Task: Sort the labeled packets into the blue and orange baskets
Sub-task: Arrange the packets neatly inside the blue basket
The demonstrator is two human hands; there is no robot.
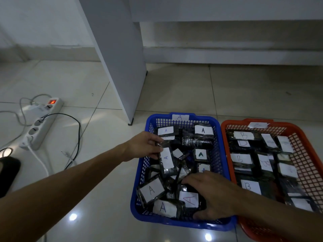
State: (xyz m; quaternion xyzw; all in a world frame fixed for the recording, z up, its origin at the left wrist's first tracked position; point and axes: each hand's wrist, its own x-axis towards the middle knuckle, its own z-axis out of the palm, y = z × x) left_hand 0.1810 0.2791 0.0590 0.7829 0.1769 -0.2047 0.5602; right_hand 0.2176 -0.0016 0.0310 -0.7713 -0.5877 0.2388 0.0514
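A blue basket (181,222) tagged A sits on the floor, filled with several black packets with white A labels. An orange basket (227,130) tagged B stands touching its right side and holds several B packets. My left hand (145,145) reaches over the blue basket's left wall and pinches the top end of a long A packet (167,159) that stands tilted over the pile. My right hand (209,194) lies with fingers spread over the near right packets in the blue basket, beside a large A packet (189,199); whether it grips one is hidden.
A white desk panel (118,67) stands on the floor just behind the blue basket. A power strip (42,126) with a lit red switch and loose cables (76,137) lies on the tiles to the left. A dark object (7,173) sits at the left edge.
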